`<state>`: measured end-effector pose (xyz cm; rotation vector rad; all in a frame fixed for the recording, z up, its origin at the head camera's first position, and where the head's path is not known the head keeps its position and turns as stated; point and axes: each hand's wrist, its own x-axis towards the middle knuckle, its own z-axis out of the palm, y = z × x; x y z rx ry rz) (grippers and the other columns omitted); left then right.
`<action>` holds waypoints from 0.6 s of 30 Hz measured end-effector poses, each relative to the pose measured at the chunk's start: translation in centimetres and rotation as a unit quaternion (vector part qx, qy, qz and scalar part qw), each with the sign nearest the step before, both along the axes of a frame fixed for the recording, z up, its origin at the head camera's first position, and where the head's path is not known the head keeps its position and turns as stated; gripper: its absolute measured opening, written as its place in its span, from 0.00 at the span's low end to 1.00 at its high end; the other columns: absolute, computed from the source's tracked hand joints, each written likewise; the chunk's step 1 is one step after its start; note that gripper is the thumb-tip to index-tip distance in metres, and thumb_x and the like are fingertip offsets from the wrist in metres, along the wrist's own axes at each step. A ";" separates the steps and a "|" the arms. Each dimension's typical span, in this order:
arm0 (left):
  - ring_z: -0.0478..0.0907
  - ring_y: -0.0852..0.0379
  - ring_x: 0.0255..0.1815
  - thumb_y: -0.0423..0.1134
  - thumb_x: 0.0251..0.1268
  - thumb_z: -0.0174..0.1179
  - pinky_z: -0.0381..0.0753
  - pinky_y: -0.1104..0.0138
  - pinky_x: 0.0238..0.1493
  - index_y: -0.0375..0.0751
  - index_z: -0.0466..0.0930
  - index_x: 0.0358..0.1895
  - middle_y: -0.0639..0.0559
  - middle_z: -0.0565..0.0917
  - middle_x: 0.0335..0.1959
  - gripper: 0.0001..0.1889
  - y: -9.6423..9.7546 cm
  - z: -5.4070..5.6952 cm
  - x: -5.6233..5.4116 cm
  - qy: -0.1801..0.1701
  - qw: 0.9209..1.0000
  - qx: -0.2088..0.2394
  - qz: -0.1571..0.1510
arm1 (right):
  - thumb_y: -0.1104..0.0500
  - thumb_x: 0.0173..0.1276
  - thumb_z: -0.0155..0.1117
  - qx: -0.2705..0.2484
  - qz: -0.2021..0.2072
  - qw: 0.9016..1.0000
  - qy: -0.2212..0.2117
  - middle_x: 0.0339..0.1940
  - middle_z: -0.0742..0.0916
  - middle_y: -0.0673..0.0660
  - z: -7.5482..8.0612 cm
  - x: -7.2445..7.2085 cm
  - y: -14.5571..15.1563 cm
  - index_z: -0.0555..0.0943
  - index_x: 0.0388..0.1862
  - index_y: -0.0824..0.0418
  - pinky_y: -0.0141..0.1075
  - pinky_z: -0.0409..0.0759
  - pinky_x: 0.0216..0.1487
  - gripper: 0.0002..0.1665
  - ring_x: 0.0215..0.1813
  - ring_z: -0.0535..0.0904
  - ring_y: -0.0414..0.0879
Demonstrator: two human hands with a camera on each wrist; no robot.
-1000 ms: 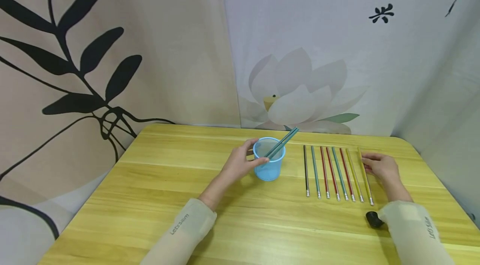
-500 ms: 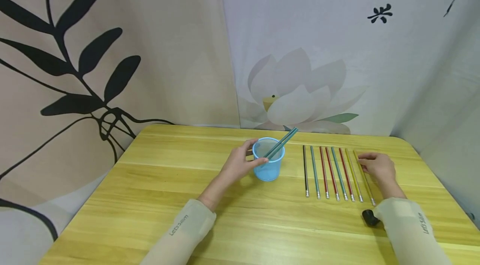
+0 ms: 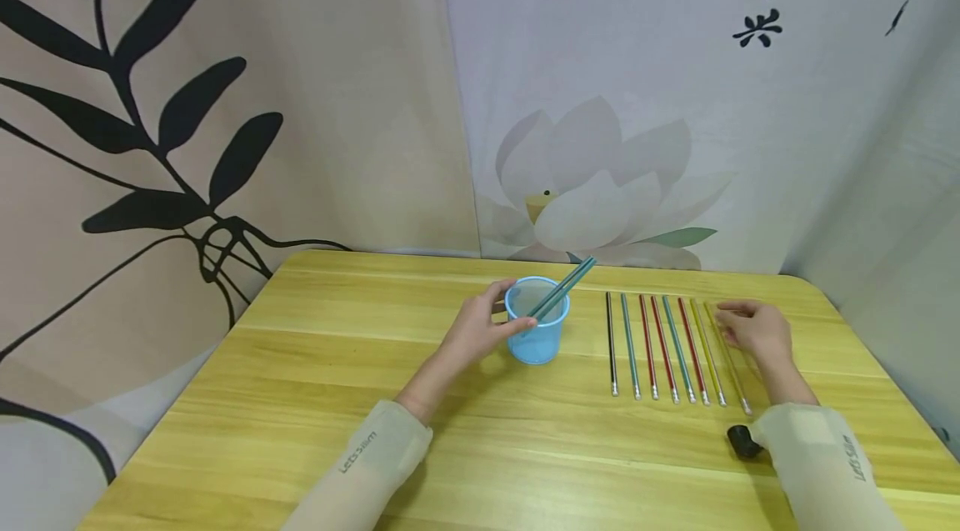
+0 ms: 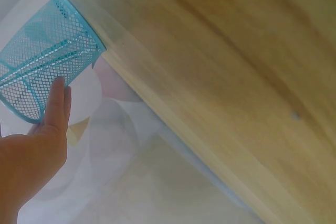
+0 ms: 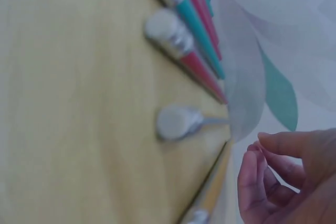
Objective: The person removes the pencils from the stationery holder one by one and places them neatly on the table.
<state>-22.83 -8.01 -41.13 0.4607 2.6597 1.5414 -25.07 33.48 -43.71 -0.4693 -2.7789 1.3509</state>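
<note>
My left hand (image 3: 480, 324) holds a light blue mesh pencil cup (image 3: 536, 349) by its side, the thumb near the front rim. Teal pencils (image 3: 572, 284) lean to the right inside it. In the left wrist view, fingers press along the wall of the mesh cup (image 4: 47, 51). My right hand (image 3: 761, 335) hovers beside the rightmost yellow pencil (image 3: 732, 374), the last in a row on the table. Seen from the right wrist, the fingers of this right hand (image 5: 294, 177) are loosely bent with nothing between them; the yellow pencil (image 5: 211, 184) lies apart from them.
Left of that yellow pencil lie another yellow pencil (image 3: 707, 352), several red and teal ones, and a black pencil (image 3: 611, 348), erasers towards me. A small black object (image 3: 743, 442) sits at my right cuff. Behind the wooden table (image 3: 337, 314) hangs a printed cloth (image 3: 360, 97).
The top of the rightmost yellow pencil has shifted left, bringing it nearer its neighbour. My right hand has moved slightly left with it and come off it. The left hand and cup stay put.
</note>
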 end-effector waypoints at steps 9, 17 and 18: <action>0.77 0.38 0.66 0.47 0.62 0.70 0.80 0.48 0.64 0.38 0.65 0.72 0.38 0.75 0.68 0.38 0.1 0.1 0.1 -0.002 1.000 0.000 0.004 | 0.56 0.76 0.57 -0.035 0.017 0.999 0.037 0.30 0.82 0.39 1.4 0.0 -1.5 0.76 0.62 0.73 0.28 0.87 0.35 0.25 0.29 0.82 0.29; 0.77 0.38 0.66 0.47 0.62 0.70 0.80 0.48 0.64 0.38 0.65 0.72 0.38 0.75 0.69 0.38 0.1 0.1 0.1 -0.004 1.000 -0.001 0.004 | 0.57 0.75 0.58 -0.068 0.025 0.996 0.059 0.27 0.78 0.30 2.5 0.4 -3.6 0.75 0.62 0.74 0.27 0.88 0.37 0.25 0.30 0.80 0.29; 0.77 0.38 0.66 0.47 0.62 0.70 0.80 0.48 0.64 0.38 0.65 0.72 0.38 0.75 0.69 0.38 0.1 0.1 0.1 -0.003 1.000 -0.001 0.004 | 0.57 0.75 0.58 -0.068 0.028 0.995 0.063 0.27 0.78 0.30 2.6 0.5 -3.8 0.75 0.62 0.74 0.27 0.88 0.37 0.24 0.30 0.80 0.28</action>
